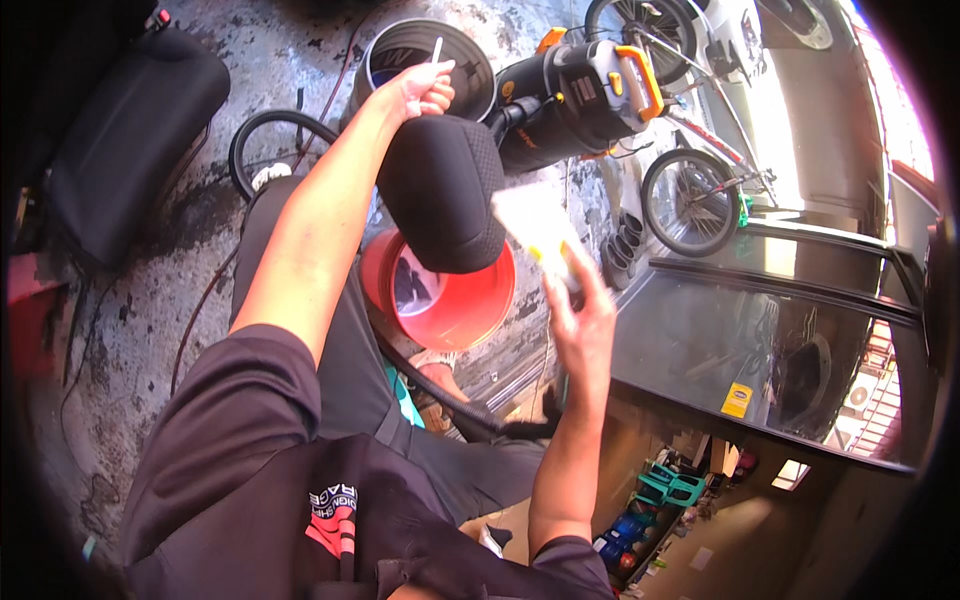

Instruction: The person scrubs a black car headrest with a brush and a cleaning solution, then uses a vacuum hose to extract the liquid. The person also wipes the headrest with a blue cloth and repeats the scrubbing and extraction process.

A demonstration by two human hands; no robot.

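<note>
A black padded car headrest point(430, 190) with a textured side hangs tilted in front of me. My left hand point(420, 92) is closed around a pale metal post at the headrest's upper end. On the other side, my right hand point(583, 322) grips a whitish, flat-looking thing with yellow parts point(528, 222); glare and motion smear it, and its kind is not clear. Its bright edge reaches close to the headrest's right side, and I cannot tell whether they touch. Under the headrest stands a red bucket point(498, 305), partly covered by it.
A dark bucket point(480, 60) stands behind my left hand, beside a black and orange vacuum cleaner point(570, 100). Its hose point(238, 150) loops across the stained floor. A black car seat part point(140, 140) lies at left. Bicycles point(690, 200) and a dark glass panel point(700, 340) are at right.
</note>
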